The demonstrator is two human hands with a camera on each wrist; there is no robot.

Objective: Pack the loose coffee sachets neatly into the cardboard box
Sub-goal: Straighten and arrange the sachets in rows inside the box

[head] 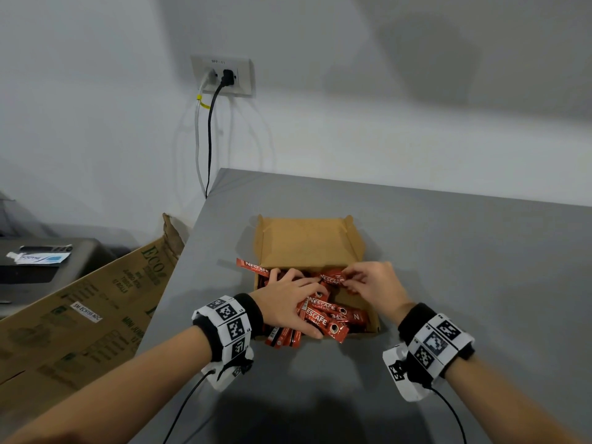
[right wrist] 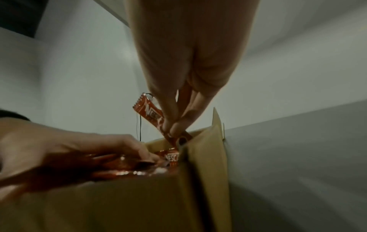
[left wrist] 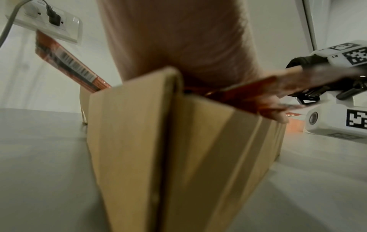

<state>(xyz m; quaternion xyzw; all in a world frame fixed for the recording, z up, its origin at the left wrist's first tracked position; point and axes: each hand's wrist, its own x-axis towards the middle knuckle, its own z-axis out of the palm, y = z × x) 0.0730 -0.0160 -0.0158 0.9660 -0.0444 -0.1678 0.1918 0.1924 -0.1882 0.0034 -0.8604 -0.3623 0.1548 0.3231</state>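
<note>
Sachet (head: 331,278) pinched in right hand (head: 373,286) fingertips over the cardboard box (head: 307,241), long axis running nine-to-three, while left hand (head: 288,302) lies flat at eight o'clock, pressing the sachet heap (head: 326,318).

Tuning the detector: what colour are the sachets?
Red with white lettering, clearest in the head view: sachets.
</note>
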